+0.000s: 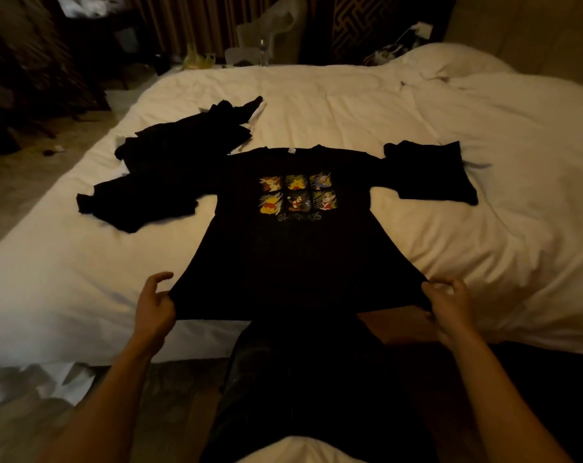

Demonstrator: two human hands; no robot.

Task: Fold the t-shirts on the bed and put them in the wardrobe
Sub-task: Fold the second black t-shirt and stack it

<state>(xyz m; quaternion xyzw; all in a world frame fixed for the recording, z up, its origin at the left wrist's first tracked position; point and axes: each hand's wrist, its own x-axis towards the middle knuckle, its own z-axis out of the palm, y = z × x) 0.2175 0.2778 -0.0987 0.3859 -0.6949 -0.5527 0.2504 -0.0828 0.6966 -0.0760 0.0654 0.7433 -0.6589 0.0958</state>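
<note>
Looking down at the black t-shirt, I saw it spread flat and face up on the bed. The collar was far from me and the hem was at the near edge, so its long axis ran straight away from me. My left hand pinched the left hem corner and my right hand pinched the right one. Both were narrow grips on the cloth, with the free fingers loosely curled.

The whole shirt therefore lay forward of both grips, and neither hand was nearer to it than the other. I judged that the fold would need the sleeves brought in, then the hem carried forward toward the collar.

The right sleeve was stretched out to the side. The left one ran into a pile of dark shirts, and I could not tell where one ended. The white cover was soft and wrinkled, so I thought it might drag the cloth.

Beyond the bed were a pillow, curtains, a pale chair and a bottle. The wardrobe was not in view.
</note>
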